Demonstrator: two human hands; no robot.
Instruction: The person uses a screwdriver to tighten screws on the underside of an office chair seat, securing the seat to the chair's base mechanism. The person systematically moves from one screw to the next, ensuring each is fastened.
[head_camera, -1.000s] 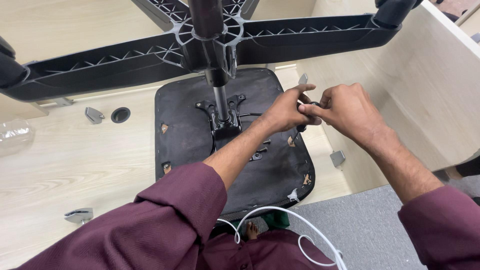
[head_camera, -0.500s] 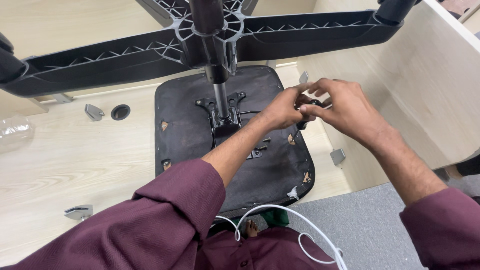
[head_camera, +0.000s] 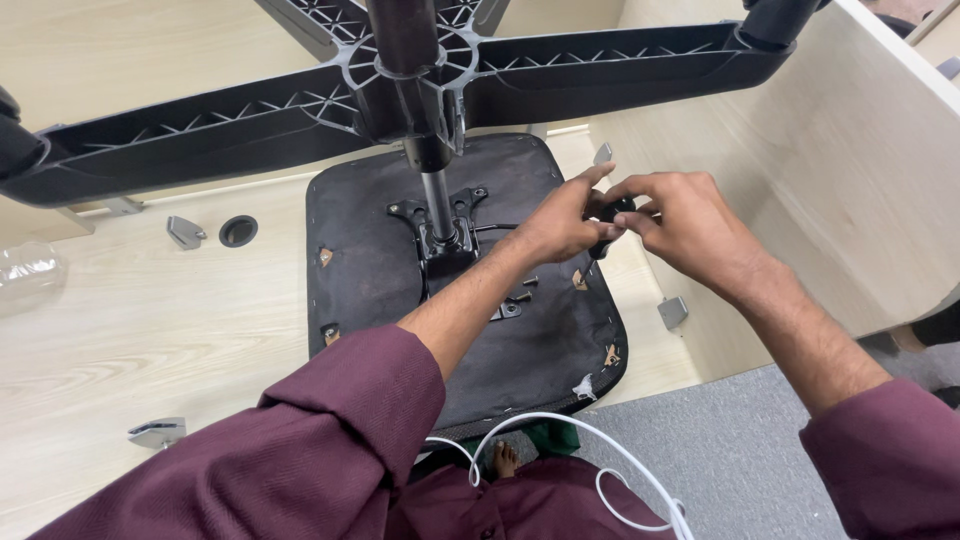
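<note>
Small black part (head_camera: 608, 222), looks like a knob or lever bit, sits pinched between both hands just above the right edge of the upturned chair seat (head_camera: 380, 290). Can't really tell what it is exactly, the fingers cover most of it.

Starting closest to the camera: maroon sleeves on both arms, and a white cable (head_camera: 560, 440) looping across the lap. A bare foot pokes out just under the seat's near edge, over grey carpet (head_camera: 720, 440).

Then the hands. Left hand (head_camera: 560, 225) reaches across the seat bottom, thumb and forefinger pressed onto the black part, other fingers loosely curled. Right hand (head_camera: 680, 220) comes in from the right side, fingertips bunched together and gripping the same part from the other side. So the two hands are touching each other around it.

Underneath them, the seat is lying upside down on a light wood surface (head_camera: 150, 330), with its metal mounting plate (head_camera: 440, 225) in the middle and the gas column going up from it. A few metal brackets and a round hole sit on the wood to the left.

Farthest up, the black star base (head_camera: 600, 70) spreads its ribbed legs across the top of the view.
</note>
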